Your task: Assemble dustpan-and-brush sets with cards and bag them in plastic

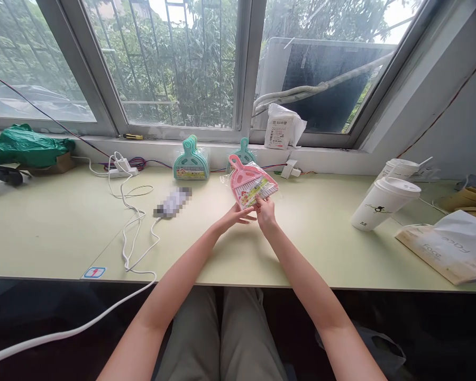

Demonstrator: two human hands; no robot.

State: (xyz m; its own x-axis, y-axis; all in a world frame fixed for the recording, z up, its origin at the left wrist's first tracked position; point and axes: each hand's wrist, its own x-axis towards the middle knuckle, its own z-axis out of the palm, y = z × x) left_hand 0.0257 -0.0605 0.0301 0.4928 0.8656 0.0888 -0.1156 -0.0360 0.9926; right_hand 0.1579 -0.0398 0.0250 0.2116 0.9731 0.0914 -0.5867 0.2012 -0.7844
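Observation:
A pink mini dustpan and brush set in clear plastic with a printed label is held up over the table, its handle pointing up and to the left. My left hand grips its lower left edge, with some fingers extended beneath. With thumb and fingers, my right hand pinches the bottom edge near the label. Behind it, partly hidden, stands a green dustpan set at the windowsill. Several similar green dustpan sets stand stacked together to the left.
White cables run across the table on the left, by a blurred-out device and a power strip. Two white cups and a tissue pack stand at the right. A green bag lies far left.

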